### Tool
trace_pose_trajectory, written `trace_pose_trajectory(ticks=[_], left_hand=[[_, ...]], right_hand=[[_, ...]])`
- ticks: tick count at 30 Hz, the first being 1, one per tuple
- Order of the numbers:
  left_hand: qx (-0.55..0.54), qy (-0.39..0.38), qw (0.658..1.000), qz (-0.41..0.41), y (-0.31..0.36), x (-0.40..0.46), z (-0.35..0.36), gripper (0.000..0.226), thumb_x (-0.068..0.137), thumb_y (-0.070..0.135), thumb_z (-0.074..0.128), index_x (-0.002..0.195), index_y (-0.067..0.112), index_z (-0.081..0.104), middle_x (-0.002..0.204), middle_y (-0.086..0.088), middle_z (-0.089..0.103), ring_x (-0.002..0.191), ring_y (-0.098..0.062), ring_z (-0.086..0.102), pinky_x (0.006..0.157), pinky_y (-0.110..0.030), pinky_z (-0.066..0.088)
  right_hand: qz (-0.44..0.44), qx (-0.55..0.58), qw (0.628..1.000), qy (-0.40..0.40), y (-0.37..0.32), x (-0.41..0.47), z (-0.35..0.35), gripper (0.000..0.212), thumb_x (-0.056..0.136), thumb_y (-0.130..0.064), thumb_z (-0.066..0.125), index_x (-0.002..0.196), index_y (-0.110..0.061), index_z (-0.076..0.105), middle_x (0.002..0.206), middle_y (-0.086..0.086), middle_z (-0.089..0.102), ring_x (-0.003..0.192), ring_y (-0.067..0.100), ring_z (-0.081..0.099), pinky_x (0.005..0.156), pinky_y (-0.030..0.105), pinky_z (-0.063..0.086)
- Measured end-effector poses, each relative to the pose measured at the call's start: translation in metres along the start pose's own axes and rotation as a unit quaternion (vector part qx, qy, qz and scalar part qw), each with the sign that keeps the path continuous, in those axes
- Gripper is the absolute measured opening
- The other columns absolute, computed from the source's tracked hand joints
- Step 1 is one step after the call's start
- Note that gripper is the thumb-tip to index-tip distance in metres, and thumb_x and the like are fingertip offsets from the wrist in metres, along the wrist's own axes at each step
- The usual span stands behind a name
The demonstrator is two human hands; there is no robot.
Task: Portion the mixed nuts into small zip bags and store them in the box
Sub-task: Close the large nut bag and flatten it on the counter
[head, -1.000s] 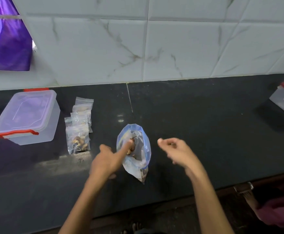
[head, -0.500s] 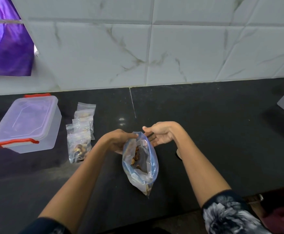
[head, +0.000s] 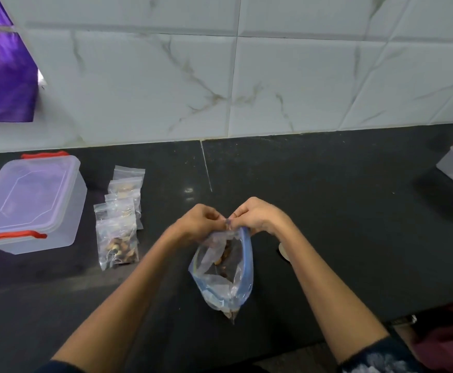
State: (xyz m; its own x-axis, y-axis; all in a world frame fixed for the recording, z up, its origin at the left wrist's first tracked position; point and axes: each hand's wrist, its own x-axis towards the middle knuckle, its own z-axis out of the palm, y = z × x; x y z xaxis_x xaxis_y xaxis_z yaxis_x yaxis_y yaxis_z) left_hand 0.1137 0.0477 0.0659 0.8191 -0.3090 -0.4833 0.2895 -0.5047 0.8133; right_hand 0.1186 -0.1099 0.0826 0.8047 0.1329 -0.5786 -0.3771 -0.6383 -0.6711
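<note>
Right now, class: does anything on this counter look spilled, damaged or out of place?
Nothing stands out. No nuts lie loose; the small zip bags sit beside the closed box, and both hands pinch the big bag at its top.

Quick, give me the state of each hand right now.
Left hand: closed, pinching the top edge of the big zip bag.
Right hand: closed, pinching the same top edge.

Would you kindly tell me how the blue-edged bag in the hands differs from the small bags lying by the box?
The blue-edged bag is larger, gapes open and is pinched by the left hand and right hand. The small bags are clear-edged, lying untouched in an overlapping row. Both hold nuts.
</note>
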Motion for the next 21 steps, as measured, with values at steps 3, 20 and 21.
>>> trace_pose_trajectory(ticks=[3,20,21], left_hand=[[0.161,0.207,0.956,0.131,-0.001,-0.002,0.026,0.013,0.093,0.021,0.057,0.081,0.018,0.054,0.076,0.002,0.060,0.058,-0.004,0.049,0.048,-0.013,0.032],[-0.425,-0.084,0.901,-0.043,-0.032,-0.019,0.011,0.041,0.079,0.004,0.067,0.120,0.008,0.063,0.102,-0.012,0.068,0.080,-0.019,0.068,0.068,-0.031,0.060],[-0.410,-0.029,0.911,-0.035,-0.028,-0.020,0.017,0.035,0.079,0.000,0.068,0.113,0.005,0.065,0.094,-0.013,0.069,0.072,-0.017,0.069,0.065,-0.030,0.059]], right_hand=[[-0.046,-0.083,0.984,0.150,0.002,-0.011,0.020,0.013,0.090,-0.026,0.061,0.080,-0.019,0.056,0.082,0.003,0.063,0.060,0.015,0.062,0.052,0.026,0.053],[-0.018,0.350,0.935,-0.061,0.044,-0.030,0.010,0.031,0.076,-0.011,0.076,0.106,-0.007,0.067,0.098,0.010,0.071,0.089,0.020,0.068,0.081,0.032,0.056],[-0.018,0.318,0.948,-0.012,0.041,-0.030,0.014,0.024,0.077,-0.008,0.075,0.099,-0.008,0.067,0.092,0.009,0.071,0.080,0.018,0.069,0.072,0.030,0.056]])
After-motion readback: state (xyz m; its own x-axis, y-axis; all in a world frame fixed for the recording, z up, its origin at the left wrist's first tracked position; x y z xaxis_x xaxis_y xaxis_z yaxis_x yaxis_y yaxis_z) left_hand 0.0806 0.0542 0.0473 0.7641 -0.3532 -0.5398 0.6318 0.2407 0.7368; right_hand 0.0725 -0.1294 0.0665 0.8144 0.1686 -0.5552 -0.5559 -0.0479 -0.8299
